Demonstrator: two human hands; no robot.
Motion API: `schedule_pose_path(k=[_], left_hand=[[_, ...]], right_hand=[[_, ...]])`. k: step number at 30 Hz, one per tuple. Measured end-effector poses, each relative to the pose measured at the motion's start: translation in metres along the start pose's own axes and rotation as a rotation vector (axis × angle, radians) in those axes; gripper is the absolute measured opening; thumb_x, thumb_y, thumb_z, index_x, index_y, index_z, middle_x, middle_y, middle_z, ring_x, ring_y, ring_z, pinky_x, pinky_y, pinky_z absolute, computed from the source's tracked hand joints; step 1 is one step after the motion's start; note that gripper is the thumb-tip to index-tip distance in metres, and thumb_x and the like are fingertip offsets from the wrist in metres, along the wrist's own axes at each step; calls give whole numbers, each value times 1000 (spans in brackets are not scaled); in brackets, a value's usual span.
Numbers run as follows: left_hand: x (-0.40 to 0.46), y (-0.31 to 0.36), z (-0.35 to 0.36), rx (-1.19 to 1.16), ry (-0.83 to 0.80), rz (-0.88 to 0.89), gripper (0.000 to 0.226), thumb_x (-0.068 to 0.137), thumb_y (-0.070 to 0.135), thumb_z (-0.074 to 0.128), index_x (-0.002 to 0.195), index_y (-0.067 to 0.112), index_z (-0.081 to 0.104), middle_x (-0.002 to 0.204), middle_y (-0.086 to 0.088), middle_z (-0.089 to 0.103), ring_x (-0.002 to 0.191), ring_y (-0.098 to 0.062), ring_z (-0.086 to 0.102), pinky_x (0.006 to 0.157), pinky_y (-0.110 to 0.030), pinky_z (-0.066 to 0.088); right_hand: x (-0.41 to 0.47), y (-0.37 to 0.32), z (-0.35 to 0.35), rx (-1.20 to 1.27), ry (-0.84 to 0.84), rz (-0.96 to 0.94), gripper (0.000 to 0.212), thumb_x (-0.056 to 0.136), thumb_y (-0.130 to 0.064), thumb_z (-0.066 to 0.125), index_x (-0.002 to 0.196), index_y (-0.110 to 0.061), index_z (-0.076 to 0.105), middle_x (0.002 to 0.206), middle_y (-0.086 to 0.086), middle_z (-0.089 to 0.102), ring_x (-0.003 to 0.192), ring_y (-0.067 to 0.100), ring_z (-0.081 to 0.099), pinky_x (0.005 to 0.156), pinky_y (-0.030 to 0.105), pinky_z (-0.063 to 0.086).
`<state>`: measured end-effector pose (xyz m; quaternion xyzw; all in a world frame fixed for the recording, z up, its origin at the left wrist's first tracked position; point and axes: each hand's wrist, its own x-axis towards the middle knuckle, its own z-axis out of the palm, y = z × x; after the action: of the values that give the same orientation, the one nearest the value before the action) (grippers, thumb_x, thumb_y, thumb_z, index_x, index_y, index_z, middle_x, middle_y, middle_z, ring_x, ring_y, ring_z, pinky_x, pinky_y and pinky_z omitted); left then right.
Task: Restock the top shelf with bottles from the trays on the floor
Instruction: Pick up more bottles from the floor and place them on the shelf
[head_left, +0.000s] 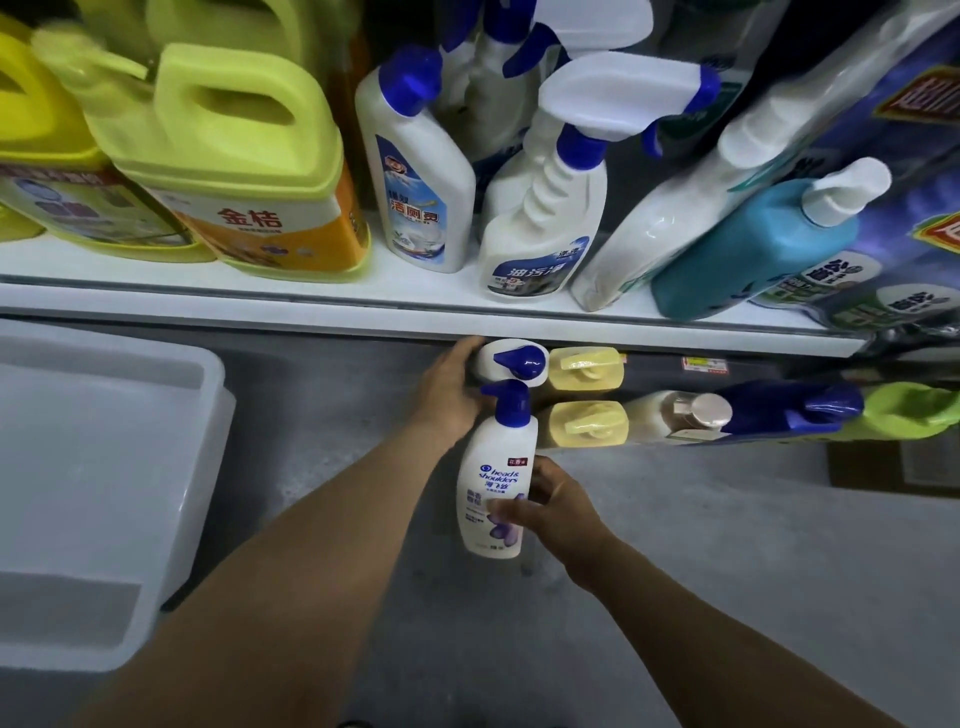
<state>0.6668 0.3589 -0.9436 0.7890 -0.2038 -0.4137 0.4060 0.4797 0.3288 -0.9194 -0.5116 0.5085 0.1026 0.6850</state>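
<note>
Two hands low: right hand (550, 512) grips shampoo bottle (496, 486); left hand (449, 397) flat vs capped bottle (511, 361); tray (104, 467) left.

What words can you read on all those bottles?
"head & shoulders" and "海飞丝": white pump bottle in the right hand.
"金桔": yellow jug.
"洁厕灵": white blue-capped bottle.
"油污净": spray bottle.
Red price tag and blue bags: too blurred.

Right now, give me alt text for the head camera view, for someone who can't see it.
A person's right hand grips a white shampoo bottle with a blue pump, while the left hand touches a similar bottle under a shelf of cleaning bottles. A clear plastic tray sits at left.
</note>
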Motion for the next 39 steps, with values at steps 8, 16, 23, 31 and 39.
schedule_pose_path(k=[8, 16, 23, 31, 39], left_hand=[[5, 2, 11, -85, 72, -81, 41, 62, 42, 76, 99, 26, 73, 123, -12, 67, 110, -28, 65, 97, -46, 54], [-39, -7, -11, -74, -54, -211, 54, 69, 14, 89, 106, 32, 54, 109, 6, 67, 105, -21, 64, 92, -47, 54], [-140, 6, -66, -39, -30, -338, 54, 68, 25, 91, 108, 29, 55, 109, 5, 69, 102, -20, 67, 89, -41, 56], [-260, 109, -148, -278, -56, -366, 56, 67, 35, 89, 114, 23, 62, 105, -1, 75, 97, -22, 73, 86, -42, 58], [-335, 259, -225, -433, -88, -301, 84, 52, 53, 89, 124, 18, 61, 110, -4, 76, 100, -25, 74, 99, -52, 53]], right_hand=[[-4, 2, -5, -32, 8, -7, 49, 78, -6, 83, 118, -23, 61, 108, -8, 74, 94, 7, 72, 68, 19, 57], [-46, 5, -4, -13, 38, 29, 48, 76, -6, 83, 116, -22, 62, 110, -5, 74, 98, 12, 71, 73, 24, 58], [-121, -16, 5, 58, 85, 27, 47, 74, 2, 83, 113, -16, 65, 105, 1, 77, 94, 18, 74, 69, 24, 58], [-237, -102, 23, 60, 1, -12, 42, 76, 5, 81, 113, -10, 64, 105, 6, 77, 86, 13, 75, 65, 24, 58], [-361, -225, 15, 178, 9, -155, 54, 74, 6, 82, 120, -4, 55, 104, 9, 77, 88, 22, 76, 65, 29, 60]])
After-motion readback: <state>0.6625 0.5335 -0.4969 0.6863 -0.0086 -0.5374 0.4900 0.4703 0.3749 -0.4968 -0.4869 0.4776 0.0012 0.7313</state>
